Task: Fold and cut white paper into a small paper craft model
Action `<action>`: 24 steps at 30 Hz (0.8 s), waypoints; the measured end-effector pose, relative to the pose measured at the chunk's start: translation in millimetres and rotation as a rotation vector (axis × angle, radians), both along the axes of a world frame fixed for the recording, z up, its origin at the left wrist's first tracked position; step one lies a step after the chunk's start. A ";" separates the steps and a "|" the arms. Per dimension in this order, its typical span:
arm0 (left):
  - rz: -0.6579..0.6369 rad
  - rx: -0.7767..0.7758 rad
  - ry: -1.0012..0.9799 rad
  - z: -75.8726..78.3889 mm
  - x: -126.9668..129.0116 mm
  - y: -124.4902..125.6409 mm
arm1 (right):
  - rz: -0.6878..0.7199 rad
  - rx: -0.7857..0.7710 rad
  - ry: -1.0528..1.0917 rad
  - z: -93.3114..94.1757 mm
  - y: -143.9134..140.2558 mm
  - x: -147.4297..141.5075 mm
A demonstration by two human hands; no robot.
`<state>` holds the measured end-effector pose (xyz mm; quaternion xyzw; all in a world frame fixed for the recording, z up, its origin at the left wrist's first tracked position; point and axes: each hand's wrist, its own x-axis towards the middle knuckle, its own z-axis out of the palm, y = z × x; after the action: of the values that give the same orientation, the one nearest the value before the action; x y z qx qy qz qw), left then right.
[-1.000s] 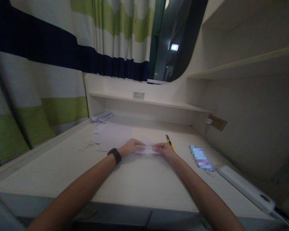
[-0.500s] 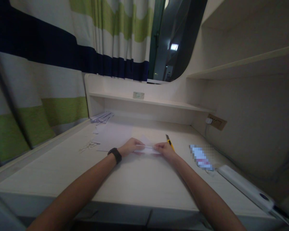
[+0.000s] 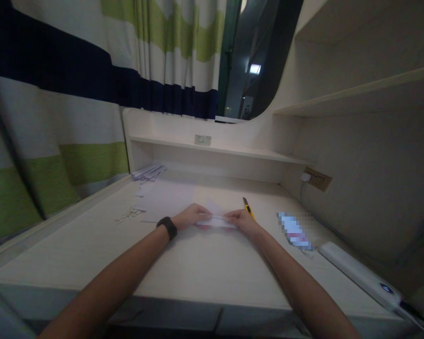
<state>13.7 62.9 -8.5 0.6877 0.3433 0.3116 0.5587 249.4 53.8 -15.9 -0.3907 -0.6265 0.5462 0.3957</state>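
Observation:
A small folded white paper [image 3: 216, 219] lies on the pale wooden desk [image 3: 205, 263], held at both ends. My left hand [image 3: 191, 216], a black band on its wrist, pinches the paper's left end. My right hand [image 3: 242, 220] pinches its right end. Both hands rest on the desk surface, fingers closed on the fold. A yellow utility knife [image 3: 248, 207] lies just behind my right hand.
A large white sheet [image 3: 169, 195] and paper scraps [image 3: 129, 214] lie behind my left hand, with a stack of papers [image 3: 148, 172] in the back corner. A blurred flat object [image 3: 294, 230] and a white power strip [image 3: 356, 270] sit at the right. Striped curtains hang left.

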 end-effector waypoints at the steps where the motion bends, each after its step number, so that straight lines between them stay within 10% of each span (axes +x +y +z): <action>1: -0.013 -0.010 -0.004 -0.2 0.0 0.3 | 0.015 -0.007 0.001 -0.4 1.0 1.5; 24: -0.007 -0.046 -0.136 4.6 1.7 -4.5 | 0.009 -0.045 0.089 -4.4 5.6 6.8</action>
<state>15.4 58.4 -3.9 0.6532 0.3089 0.3476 0.5975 256.3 59.4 -20.2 -0.3719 -0.5978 0.5787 0.4117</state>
